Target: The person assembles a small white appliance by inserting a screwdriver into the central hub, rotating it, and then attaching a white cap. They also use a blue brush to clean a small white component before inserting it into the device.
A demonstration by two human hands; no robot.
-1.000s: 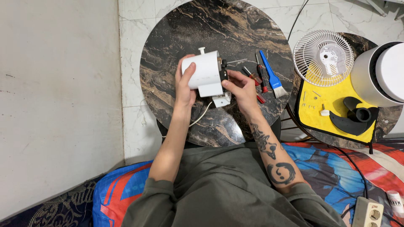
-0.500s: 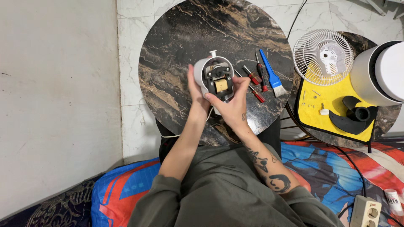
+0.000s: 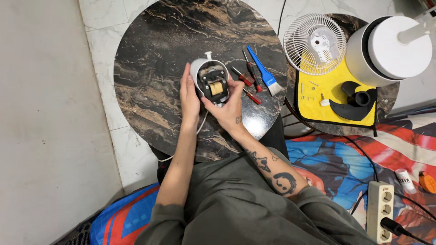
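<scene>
A white fan motor housing (image 3: pixel 199 71) is held upright over the round dark marble table (image 3: pixel 154 59), its open face toward me, showing a black motor frame and a copper coil (image 3: pixel 216 87). My left hand (image 3: pixel 188 97) wraps the housing's left side. My right hand (image 3: pixel 227 109) grips it from below and the right. A white cord (image 3: pixel 200 127) hangs down from the housing between my wrists.
Red-handled screwdrivers (image 3: pixel 247 79) and a blue brush (image 3: pixel 265 72) lie right of the housing. A second table holds a white fan grille (image 3: pixel 313 43), a yellow mat (image 3: pixel 318 102) with small screws, a black fan blade (image 3: pixel 352 102) and a white cylindrical body (image 3: pixel 386 50). A power strip (image 3: pixel 380 211) lies on the patterned bedding.
The housing was turned from lying sideways to facing me with its motor exposed. My right hand shifted beneath it. The camera view slid, so everything sits further left now.
</scene>
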